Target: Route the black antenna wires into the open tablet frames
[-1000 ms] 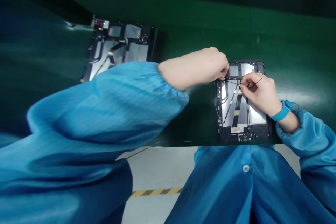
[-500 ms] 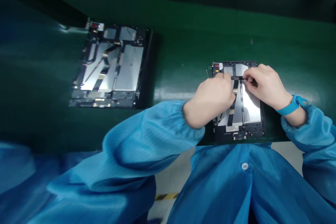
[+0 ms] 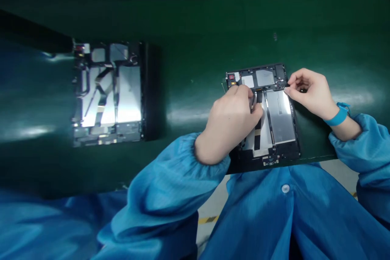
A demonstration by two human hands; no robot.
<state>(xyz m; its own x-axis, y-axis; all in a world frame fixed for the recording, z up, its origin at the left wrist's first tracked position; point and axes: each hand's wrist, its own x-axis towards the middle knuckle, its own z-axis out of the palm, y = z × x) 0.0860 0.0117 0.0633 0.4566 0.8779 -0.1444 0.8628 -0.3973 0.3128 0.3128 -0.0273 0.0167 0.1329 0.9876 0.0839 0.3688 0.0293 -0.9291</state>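
Note:
An opened tablet (image 3: 276,118), back cover off, lies on the green belt (image 3: 198,48) near its front edge, silver shields and black flex cables showing. My left hand (image 3: 231,120) rests on the tablet's left half, its fingers curled and pressed on a flex cable near the top. My right hand (image 3: 309,91) is at the tablet's upper right corner with thumb and fingers pinched together there. What the pinch holds is too small to make out. Both arms wear blue sleeves, and a blue band circles the right wrist.
A second opened tablet (image 3: 108,93) lies further left on the belt, apart from my hands. The belt's front edge runs just below the near tablet, with grey floor and a yellow-black stripe (image 3: 209,219) beneath. My blue coat fills the lower frame.
My left hand came down from the tablet's top edge onto its left half. My right hand slid from the middle to the upper right corner. The view shifted, so both tablets sit further left.

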